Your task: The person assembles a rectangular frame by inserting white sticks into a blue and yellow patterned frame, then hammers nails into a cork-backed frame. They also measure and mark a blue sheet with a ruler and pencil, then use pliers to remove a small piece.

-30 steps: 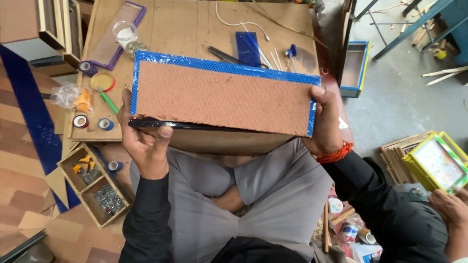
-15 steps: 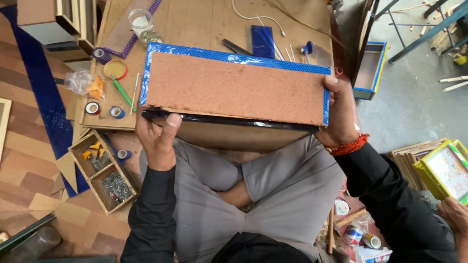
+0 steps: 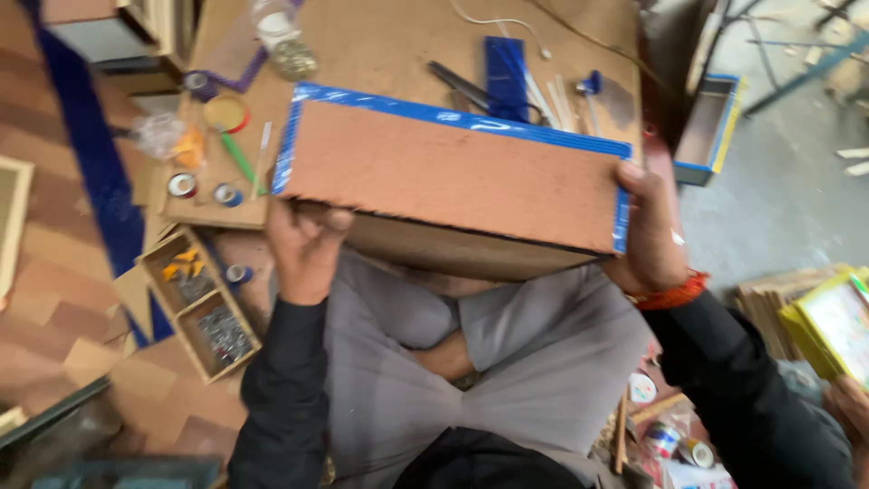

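Note:
I sit cross-legged and hold a brown fibreboard panel [image 3: 453, 172] edged with blue tape over my lap, in front of a low wooden work table [image 3: 380, 36]. My left hand [image 3: 303, 244] grips the panel's near left corner from underneath, thumb at the edge. At the panel's right end, my right hand [image 3: 647, 231] clasps the edge; an orange thread band circles that wrist. The panel's near edge looks dark and unbound.
On the table lie a roll of blue tape [image 3: 505, 68], a dark tool [image 3: 457, 83], a green-handled tool [image 3: 237, 158], small tape rolls [image 3: 183, 185] and a jar [image 3: 276, 32]. A wooden tray of nails [image 3: 213, 321] sits left. Another person's hand holds a yellow-framed piece [image 3: 837, 326] at right.
The view has drifted, so the panel sits more to the right and tilted. My left hand has slid under the near left corner. The right hand keeps its hold.

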